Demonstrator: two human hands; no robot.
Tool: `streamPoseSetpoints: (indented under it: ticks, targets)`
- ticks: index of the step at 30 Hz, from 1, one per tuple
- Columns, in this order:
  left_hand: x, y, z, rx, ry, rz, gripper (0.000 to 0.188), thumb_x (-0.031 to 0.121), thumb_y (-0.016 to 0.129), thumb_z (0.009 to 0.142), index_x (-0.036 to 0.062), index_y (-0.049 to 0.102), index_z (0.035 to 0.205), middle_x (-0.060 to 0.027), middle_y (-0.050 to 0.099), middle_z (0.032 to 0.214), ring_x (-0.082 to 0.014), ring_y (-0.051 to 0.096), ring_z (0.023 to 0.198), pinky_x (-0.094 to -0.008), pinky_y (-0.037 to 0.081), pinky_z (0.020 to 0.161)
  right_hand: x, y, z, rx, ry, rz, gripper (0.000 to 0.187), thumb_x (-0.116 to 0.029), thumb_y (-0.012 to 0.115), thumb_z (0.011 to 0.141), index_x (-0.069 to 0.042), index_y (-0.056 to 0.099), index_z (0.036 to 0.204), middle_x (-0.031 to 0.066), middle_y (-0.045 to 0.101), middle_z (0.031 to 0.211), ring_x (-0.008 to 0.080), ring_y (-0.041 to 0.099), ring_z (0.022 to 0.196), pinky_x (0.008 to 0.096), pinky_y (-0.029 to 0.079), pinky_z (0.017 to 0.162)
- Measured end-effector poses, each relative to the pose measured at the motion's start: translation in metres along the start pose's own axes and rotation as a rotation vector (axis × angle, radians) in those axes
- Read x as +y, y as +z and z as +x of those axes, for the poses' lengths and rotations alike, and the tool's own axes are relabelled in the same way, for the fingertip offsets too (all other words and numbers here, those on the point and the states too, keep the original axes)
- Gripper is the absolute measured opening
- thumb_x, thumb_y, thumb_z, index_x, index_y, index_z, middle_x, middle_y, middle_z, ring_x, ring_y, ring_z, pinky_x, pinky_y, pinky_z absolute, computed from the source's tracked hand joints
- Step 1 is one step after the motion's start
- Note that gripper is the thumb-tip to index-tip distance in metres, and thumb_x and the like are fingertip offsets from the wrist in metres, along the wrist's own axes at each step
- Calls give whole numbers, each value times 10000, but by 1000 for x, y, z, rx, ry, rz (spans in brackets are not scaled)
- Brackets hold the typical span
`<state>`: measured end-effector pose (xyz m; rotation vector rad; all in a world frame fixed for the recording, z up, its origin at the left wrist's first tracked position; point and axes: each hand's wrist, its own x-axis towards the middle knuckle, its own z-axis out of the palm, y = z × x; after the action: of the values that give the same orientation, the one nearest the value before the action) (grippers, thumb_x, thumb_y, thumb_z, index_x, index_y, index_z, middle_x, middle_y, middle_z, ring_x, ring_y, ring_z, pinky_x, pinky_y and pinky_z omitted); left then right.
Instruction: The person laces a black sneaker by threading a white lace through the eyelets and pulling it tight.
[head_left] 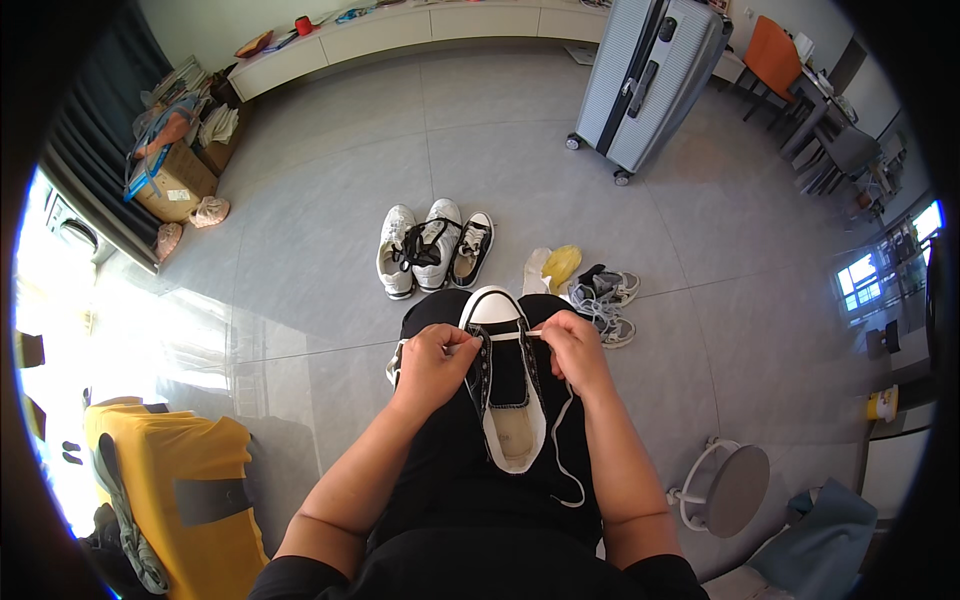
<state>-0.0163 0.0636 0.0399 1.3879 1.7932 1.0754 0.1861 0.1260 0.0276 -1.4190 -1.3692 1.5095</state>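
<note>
A black canvas sneaker (509,375) with a white toe cap lies across my lap, its toe pointing away from me and its opening toward me. A white shoelace (565,455) runs across the front of its tongue, and a loose length trails down my right thigh. On the shoe's left side, my left hand (438,362) pinches the lace near the eyelets. Opposite it, my right hand (572,350) has its fingers closed on the lace, which is drawn sideways from the shoe.
White sneakers with black laces (420,250) and a matching black sneaker (472,250) stand on the floor ahead. Right of them lie grey sneakers (605,300) and a yellow item (562,264). A silver suitcase (640,90) stands farther off; a round stool (738,490) is at my right.
</note>
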Motion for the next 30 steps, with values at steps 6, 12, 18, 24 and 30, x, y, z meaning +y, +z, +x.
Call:
streamPoseSetpoints:
  ticks: [6, 12, 18, 24, 30]
  targets:
    - [-8, 3, 0, 11, -73, -81, 164, 152, 716, 789, -7, 679, 799, -80, 655, 711, -132, 574, 588, -276, 456, 566, -1, -2, -2, -33, -33, -15, 133, -133, 573, 851, -18, 611, 796, -11, 522, 570, 54, 460, 448, 229, 367, 414]
    - [-5, -4, -1, -109, -207, -332, 123, 99, 669, 862, -22, 652, 854, 4, 632, 731, -45, 508, 622, -205, 400, 554, -5, -2, -8, -44, -218, -138, 149, -156, 650, 855, -15, 657, 903, 4, 611, 695, 27, 510, 609, 208, 421, 549]
    - [8, -26, 5, -140, -103, -477, 179, 102, 700, 825, -11, 651, 955, -35, 659, 833, -63, 563, 698, -228, 459, 620, -31, -9, -18, 47, -215, -67, 218, -126, 665, 853, -18, 658, 1042, 24, 654, 862, 41, 504, 602, 218, 419, 557]
    - [14, -65, -7, 119, 43, 86, 266, 162, 733, 774, 38, 654, 996, -101, 643, 988, -189, 604, 768, -279, 462, 658, -38, -41, -46, 205, -480, -417, 112, -110, 661, 834, -49, 660, 928, 53, 632, 827, 124, 552, 580, 264, 437, 532]
    - [-5, -76, -59, -116, -246, -361, 298, 228, 635, 914, 6, 590, 1108, -37, 597, 983, -80, 539, 841, -244, 447, 728, -10, -53, -119, -568, -213, -705, 152, -252, 692, 797, -113, 712, 856, 74, 642, 792, 268, 635, 751, 370, 502, 656]
